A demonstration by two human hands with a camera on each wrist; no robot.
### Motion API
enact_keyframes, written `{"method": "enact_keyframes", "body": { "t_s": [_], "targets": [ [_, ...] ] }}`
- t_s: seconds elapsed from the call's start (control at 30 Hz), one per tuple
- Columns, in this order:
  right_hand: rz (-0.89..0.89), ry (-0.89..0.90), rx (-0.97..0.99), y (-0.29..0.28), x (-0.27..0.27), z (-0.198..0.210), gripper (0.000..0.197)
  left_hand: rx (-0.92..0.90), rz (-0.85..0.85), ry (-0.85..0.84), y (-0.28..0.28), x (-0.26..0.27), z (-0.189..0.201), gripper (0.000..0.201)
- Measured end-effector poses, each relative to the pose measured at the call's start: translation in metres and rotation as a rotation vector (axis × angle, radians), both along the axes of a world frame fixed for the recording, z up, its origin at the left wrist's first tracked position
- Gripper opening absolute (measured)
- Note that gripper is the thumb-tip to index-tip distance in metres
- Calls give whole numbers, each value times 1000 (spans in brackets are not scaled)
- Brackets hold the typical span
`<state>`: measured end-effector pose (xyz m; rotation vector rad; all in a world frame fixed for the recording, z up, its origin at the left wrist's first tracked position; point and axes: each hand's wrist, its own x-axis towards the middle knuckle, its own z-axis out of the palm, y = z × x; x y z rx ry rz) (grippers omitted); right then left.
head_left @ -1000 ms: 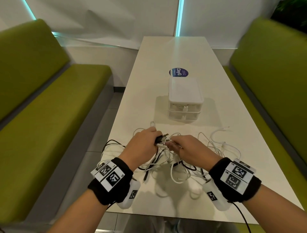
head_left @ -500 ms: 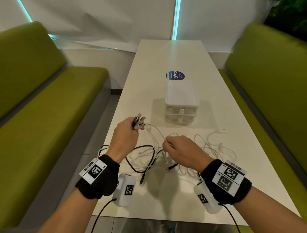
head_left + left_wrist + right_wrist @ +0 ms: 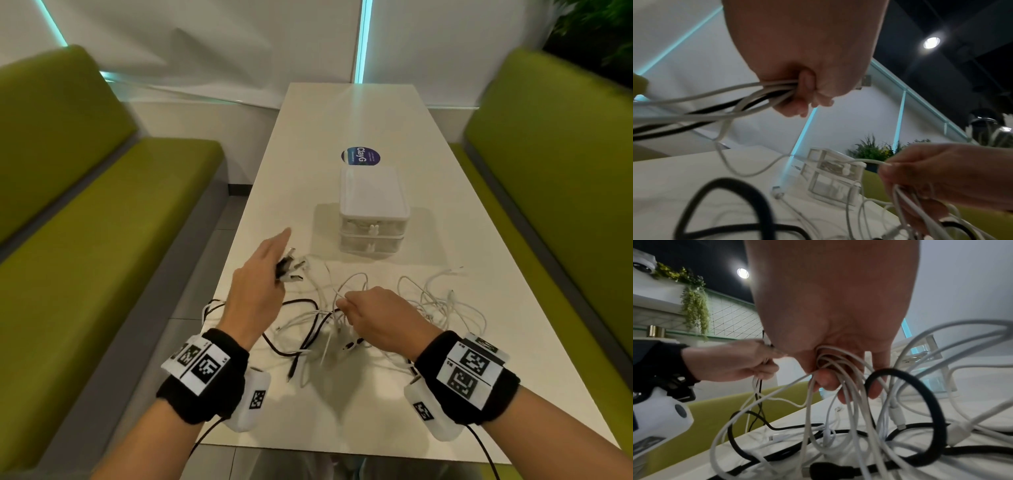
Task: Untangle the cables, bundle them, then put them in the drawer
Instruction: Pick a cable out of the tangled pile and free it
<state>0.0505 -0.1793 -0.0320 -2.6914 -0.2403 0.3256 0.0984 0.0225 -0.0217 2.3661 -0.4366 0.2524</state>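
On the table [image 3: 445, 342], drawer unit [image 3: 371, 219] (cables [image 3: 363, 224] inside) stands shut.

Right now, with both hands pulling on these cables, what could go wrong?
1. The left hand holds several plug ends together while the right hand grips white strands of the tangle; pulling them apart may tighten knots rather than free them.
2. A black cable loops at the table edge; a tug could drop it off.
3. Taut strands might nudge the drawer box.
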Motion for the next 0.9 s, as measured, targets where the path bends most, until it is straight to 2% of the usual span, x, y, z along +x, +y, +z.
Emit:
{"method": "enact_keyframes", "body": {
  "t_s": [0.07, 0.13, 0.23, 0.3, 0.43, 0.57, 0.67, 0.77, 0.9],
  "targets": [
    [5, 5, 9, 0, 0, -1, 41, -13, -145, -34, -8, -7, 1, 80],
    [15, -17, 34, 0, 1, 0, 38, 52, -278, 50, -16, -11, 1, 80],
    [51, -76, 43, 1, 0, 2, 28, 245, -390, 159, -24, -15, -7, 64],
    [60, -95, 51, 2, -1, 1, 27, 336, -386, 195, -24, -16, -9, 52],
    [35, -69, 44, -5, -3, -7, 29, 332, -341, 162, -21, -17, -7, 39],
    [17, -86, 116, -6, -2, -5, 11, 224, -259, 117, -17, -12, 0, 38],
    [-12, -114, 187, -5, -2, -1, 15, 156, -217, 107, -14, -10, 4, 36],
    [-44, -127, 176, -4, -3, -1, 15, 93, -176, 82, -11, -10, 6, 30],
    [-92, -94, 152, -7, -2, -6, 28, -28, -82, 86, -6, -6, 6, 27]
  ]
}}
